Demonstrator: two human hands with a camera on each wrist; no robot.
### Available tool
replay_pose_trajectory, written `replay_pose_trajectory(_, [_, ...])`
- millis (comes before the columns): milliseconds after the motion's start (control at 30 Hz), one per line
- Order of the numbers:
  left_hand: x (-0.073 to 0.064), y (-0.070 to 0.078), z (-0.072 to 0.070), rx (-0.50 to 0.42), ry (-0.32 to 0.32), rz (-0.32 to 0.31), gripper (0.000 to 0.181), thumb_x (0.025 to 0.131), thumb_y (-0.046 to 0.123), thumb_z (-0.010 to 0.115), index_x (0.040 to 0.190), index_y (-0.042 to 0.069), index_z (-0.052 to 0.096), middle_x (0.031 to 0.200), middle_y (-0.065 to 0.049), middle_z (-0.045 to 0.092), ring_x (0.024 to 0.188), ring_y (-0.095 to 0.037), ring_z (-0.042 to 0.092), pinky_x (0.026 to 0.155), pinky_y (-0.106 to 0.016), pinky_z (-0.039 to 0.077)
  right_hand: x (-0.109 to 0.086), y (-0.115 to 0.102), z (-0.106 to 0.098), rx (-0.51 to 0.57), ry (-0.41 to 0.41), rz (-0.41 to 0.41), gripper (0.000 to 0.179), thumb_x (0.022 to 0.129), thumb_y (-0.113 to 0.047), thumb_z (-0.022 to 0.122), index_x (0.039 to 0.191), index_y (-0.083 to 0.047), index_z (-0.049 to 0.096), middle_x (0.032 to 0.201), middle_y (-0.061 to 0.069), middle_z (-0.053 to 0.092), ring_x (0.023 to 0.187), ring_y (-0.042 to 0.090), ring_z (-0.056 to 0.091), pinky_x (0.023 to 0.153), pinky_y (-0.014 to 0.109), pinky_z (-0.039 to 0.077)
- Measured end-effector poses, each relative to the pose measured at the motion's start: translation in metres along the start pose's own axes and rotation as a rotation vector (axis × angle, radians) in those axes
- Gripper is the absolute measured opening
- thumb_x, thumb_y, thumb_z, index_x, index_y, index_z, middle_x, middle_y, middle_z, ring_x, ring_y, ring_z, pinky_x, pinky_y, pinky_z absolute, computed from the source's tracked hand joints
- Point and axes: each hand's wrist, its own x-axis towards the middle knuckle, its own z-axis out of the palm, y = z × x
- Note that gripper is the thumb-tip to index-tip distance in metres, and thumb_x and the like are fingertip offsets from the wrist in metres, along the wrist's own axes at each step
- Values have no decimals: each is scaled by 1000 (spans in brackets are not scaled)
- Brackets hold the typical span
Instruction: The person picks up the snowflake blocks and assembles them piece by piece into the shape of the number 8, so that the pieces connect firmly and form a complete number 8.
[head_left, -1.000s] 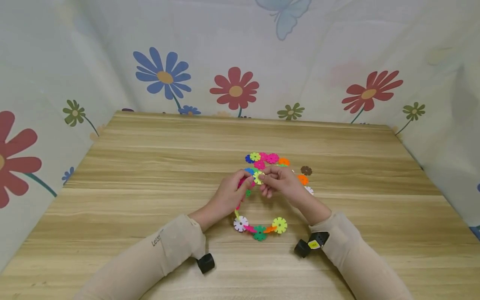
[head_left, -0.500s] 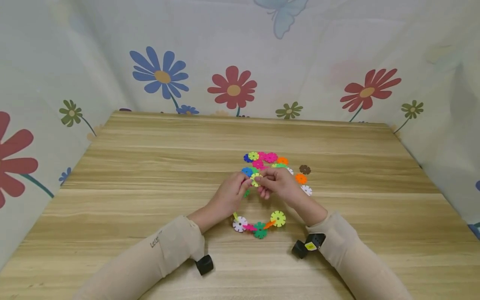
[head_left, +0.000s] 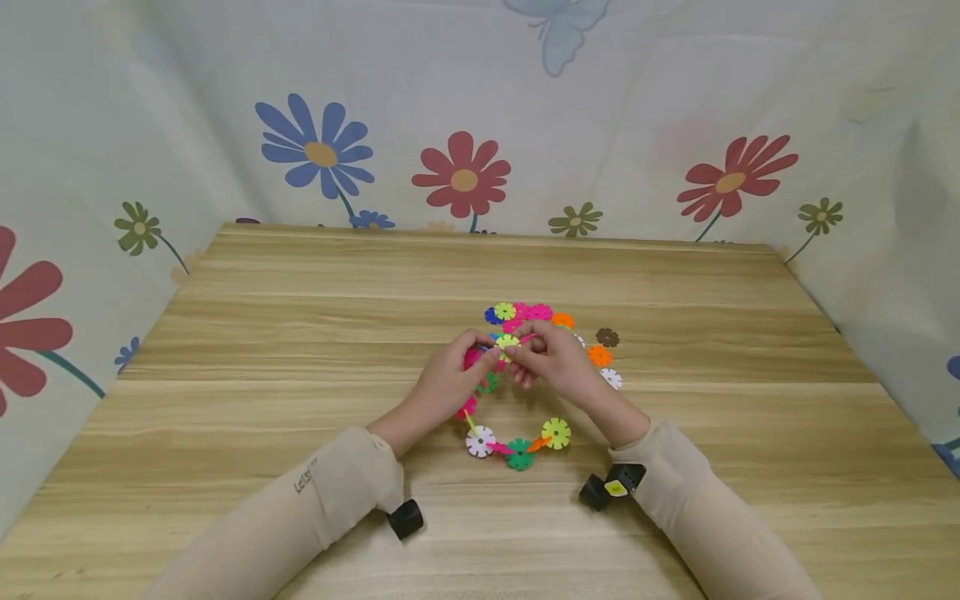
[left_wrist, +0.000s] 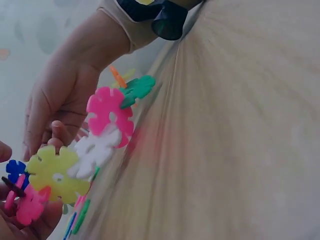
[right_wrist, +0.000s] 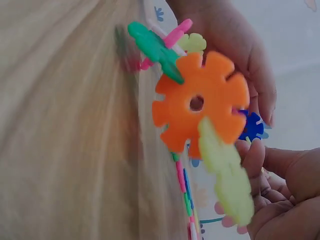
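My right hand (left_wrist: 65, 100) fills the 10 o'clock side, fingers hanging down, sleeve cuff and a dark wrist camera (left_wrist: 165, 22) up at 12. A chain of snowflake discs (left_wrist: 95, 150) runs across the middle: green, pink, white, then yellow. My left hand (left_wrist: 25, 220) sits at 7 o'clock pinching pink bits. The wooden table (left_wrist: 235, 140) is blurred.

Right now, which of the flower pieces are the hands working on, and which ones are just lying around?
Being worked on:
- left hand and right hand, pinching a yellow-green piece between them
- the chain of joined pieces curving down from the hands toward the sleeves

Just lying around:
- brown piece
- orange piece
- white piece
- small pile of pieces behind the hands
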Motion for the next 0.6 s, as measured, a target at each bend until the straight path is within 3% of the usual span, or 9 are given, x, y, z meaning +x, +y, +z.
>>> replay_pose_trajectory(167, [1,2,-3,4,32,0,31,95,28,59,116,6,59,99,-10,68,83,-17,62,75,-29,51,1,1,-1,-19,-30,-14,23,96,-5,55,115,8,55,85,29,66,63,17,63,59,25,56])
replay_pose_trajectory(300, [2,2,-4,-22,40,-15,30,94,24,60,116,5,59,98,-12,66,72,-15,60,66,-26,50,3,3,-1,-32,-62,-34,25,98,-6,53,119,6,56,84,25,66,65,15,63,61,27,57])
replay_pose_trajectory(433, [2,2,-4,-25,54,-27,27,96,22,57,117,4,58,96,-12,63,63,-13,56,60,-24,48,3,5,-2,-71,-48,-66,21,99,-11,51,113,3,59,83,22,65,63,15,62,59,27,56])
replay_pose_trajectory(600, [0,3,-5,-27,84,-52,24,94,18,54,114,4,57,96,-11,62,67,-13,54,62,-24,47,3,5,-4,-213,-29,-66,18,96,-16,59,106,-2,64,84,15,65,63,15,58,57,26,52])
